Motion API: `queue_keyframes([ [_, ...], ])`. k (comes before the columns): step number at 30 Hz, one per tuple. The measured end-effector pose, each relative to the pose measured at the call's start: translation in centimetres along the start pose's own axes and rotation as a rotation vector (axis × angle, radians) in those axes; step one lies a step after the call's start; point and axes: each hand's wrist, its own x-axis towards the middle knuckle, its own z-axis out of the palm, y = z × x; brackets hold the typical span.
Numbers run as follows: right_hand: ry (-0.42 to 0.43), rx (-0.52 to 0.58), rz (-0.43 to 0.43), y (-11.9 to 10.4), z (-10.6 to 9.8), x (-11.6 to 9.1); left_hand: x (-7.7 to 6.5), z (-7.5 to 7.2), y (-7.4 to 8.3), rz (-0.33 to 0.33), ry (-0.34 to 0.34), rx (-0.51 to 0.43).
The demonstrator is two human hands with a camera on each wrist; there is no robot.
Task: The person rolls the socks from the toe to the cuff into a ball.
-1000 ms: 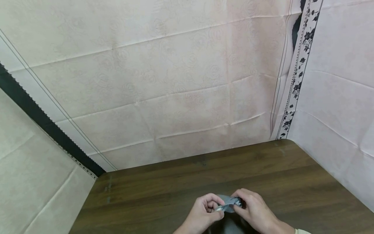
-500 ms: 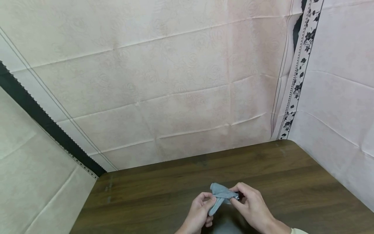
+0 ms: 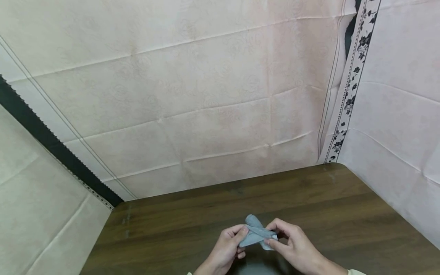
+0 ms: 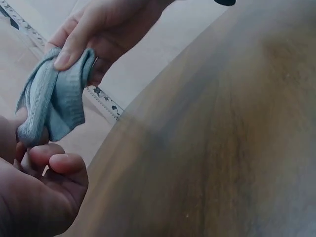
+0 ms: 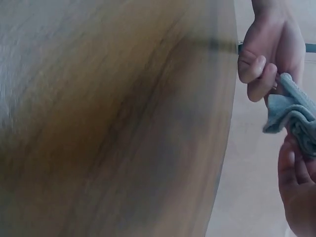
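Between the two hands, over the table, is a small blue-grey knitted sock (image 3: 255, 233), folded and partly rolled, with parts crossing each other. The left hand (image 3: 225, 243) pinches its left side between thumb and fingers. On the other side, the right hand (image 3: 291, 240) pinches the rolled end with thumb and fingertips. A ribbed band of the sock (image 4: 66, 98) shows in the left wrist view, where the right thumb presses on it. Stacked rolled layers of the sock (image 5: 298, 116) appear in the right wrist view. Fingers hide parts of the fabric.
A dark brown wood-grain table (image 3: 172, 221) lies beneath the hands. Pale patterned sheeting (image 3: 206, 95) hangs behind it and at both sides, with a dark strip (image 3: 58, 143) at the left corner. A dim reflection shows on the tabletop near the hands.
The sock was bunched between the fingertips, then opened out with one end hanging by the left hand. Now that end lies across toward the right hand. Both hands have shifted slightly left.
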Motion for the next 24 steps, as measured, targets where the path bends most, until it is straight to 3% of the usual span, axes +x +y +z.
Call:
queue_keyframes([
  [5,-0.049,-0.033,-0.048,0.2,-0.3,-0.2,0.2,-0.6,0.4,0.029,-0.067,0.08],
  [9,-0.062,-0.064,-0.122,0.4,-0.3,-0.2,0.3,-0.9,0.6,0.043,-0.074,0.107],
  [16,-0.032,-0.126,-0.258,0.8,0.0,0.0,0.2,-1.3,1.1,0.04,-0.055,0.043],
  [19,-0.026,-0.143,-0.287,0.8,0.0,0.1,0.1,-1.4,1.3,0.009,-0.08,-0.003],
  [24,-0.092,-0.128,-0.297,0.7,-0.2,0.2,0.2,-1.5,1.6,-0.029,-0.15,-0.034],
])
